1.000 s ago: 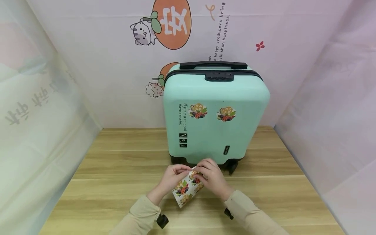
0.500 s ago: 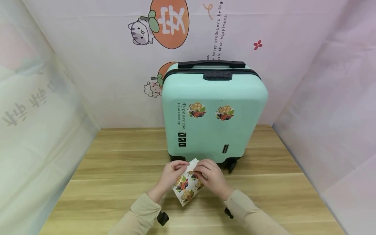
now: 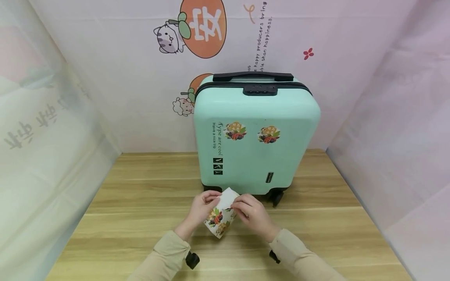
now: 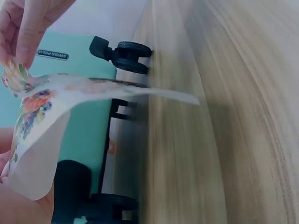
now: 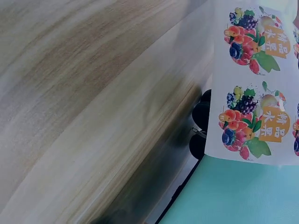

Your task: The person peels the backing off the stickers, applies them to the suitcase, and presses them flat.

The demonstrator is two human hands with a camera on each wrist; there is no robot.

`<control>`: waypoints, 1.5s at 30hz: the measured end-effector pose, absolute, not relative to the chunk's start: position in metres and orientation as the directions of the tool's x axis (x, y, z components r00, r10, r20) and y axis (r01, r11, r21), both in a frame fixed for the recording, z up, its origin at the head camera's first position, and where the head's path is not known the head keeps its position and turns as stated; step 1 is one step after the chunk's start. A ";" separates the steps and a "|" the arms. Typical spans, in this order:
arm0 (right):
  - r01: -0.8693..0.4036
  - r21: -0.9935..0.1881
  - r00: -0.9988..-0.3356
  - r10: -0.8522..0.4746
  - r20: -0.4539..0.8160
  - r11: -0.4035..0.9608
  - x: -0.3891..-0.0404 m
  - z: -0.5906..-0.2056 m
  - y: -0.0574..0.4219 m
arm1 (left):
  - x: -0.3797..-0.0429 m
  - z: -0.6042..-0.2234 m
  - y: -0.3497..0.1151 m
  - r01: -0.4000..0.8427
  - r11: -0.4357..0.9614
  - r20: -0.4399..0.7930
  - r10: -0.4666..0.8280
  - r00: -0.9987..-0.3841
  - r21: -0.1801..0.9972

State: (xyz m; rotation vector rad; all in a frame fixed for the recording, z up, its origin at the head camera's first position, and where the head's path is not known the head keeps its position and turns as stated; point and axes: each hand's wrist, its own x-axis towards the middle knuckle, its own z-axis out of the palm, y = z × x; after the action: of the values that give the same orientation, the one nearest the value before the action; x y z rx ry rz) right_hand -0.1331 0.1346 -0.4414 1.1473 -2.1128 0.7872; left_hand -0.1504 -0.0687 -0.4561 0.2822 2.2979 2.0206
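Observation:
A white sheet of fruit stickers (image 3: 215, 219) is held between both hands, close in front of the suitcase's lower edge. My left hand (image 3: 199, 208) grips the sheet along its left side; in the left wrist view the left hand (image 4: 25, 207) sits behind the sheet's lower corner. With thumb and fingertips, my right hand (image 3: 254, 214) pinches a fruit sticker (image 4: 15, 77), which bends up from the sheet in the left wrist view. The upper part of the sheet shows plain white. In the right wrist view, the sheet (image 5: 217, 70) carries rows of colourful fruit prints.
A mint-green suitcase (image 3: 246, 160) stands upright on the wooden table (image 3: 151, 187), against a printed cloth backdrop (image 3: 140, 78). Two fruit stickers, a left one (image 3: 235, 131) and a right one (image 3: 268, 134), are on its front. Black wheels (image 3: 275, 196) show at its base.
The sheet's white upper end has come into view between the hands, and its lower end has tipped back. My left hand has shifted slightly left and up. The suitcase stays in place.

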 end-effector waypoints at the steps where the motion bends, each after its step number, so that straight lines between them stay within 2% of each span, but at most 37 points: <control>1: -0.867 -0.213 -0.445 -0.510 0.736 0.450 -0.133 -0.441 0.135 | -0.151 -0.456 -0.069 0.091 0.126 0.068 0.180 -0.981 0.988; 6: -0.863 -0.236 -0.458 -0.497 0.737 0.446 -0.133 -0.439 0.136 | -0.152 -0.461 -0.070 0.056 0.135 0.034 0.161 -0.986 0.989; 9: -0.850 -0.307 -0.498 -0.461 0.735 0.429 -0.135 -0.438 0.137 | -0.153 -0.466 -0.071 0.036 0.164 0.011 0.155 -0.988 0.986; 11: -0.815 -0.409 -0.566 -0.415 0.713 0.410 -0.135 -0.437 0.137 | -0.154 -0.471 -0.070 0.031 0.183 0.003 0.154 -0.988 0.983; 13: -0.724 -0.565 -0.688 -0.347 0.637 0.396 -0.134 -0.433 0.136 | -0.154 -0.475 -0.068 0.027 0.201 -0.004 0.151 -0.989 0.979; 16: -0.514 -0.771 -0.858 -0.244 0.453 0.376 -0.134 -0.425 0.137 | -0.154 -0.482 -0.064 0.028 0.209 0.000 0.132 -0.991 0.977; 19: -0.309 -0.881 -0.949 -0.175 0.262 0.358 -0.137 -0.416 0.141 | -0.154 -0.486 -0.059 0.026 0.212 0.004 0.103 -0.995 0.977; 22: -0.203 -0.915 -0.975 -0.156 0.157 0.349 -0.140 -0.410 0.144 | -0.154 -0.491 -0.055 0.021 0.200 0.006 0.074 -0.997 0.980; 25: -0.166 -0.914 -0.980 -0.163 0.112 0.370 -0.142 -0.407 0.147 | -0.154 -0.495 -0.051 0.003 0.193 -0.005 0.040 -0.999 0.981; 34: -0.134 -0.912 -0.983 -0.169 0.072 0.389 -0.142 -0.409 0.149 | -0.149 -0.504 -0.050 -0.023 0.289 -0.028 0.014 -1.000 0.957; 45: -0.114 -0.913 -0.985 -0.162 0.054 0.391 -0.140 -0.414 0.146 | -0.143 -0.513 -0.049 -0.131 0.219 -0.124 -0.045 -0.991 0.967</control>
State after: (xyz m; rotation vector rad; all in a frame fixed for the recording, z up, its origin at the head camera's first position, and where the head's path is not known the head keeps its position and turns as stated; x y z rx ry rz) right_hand -0.1396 0.1461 -0.4143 0.2640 -2.6564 1.7377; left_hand -0.1433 -0.0493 -0.5125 -0.1741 2.3980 1.9132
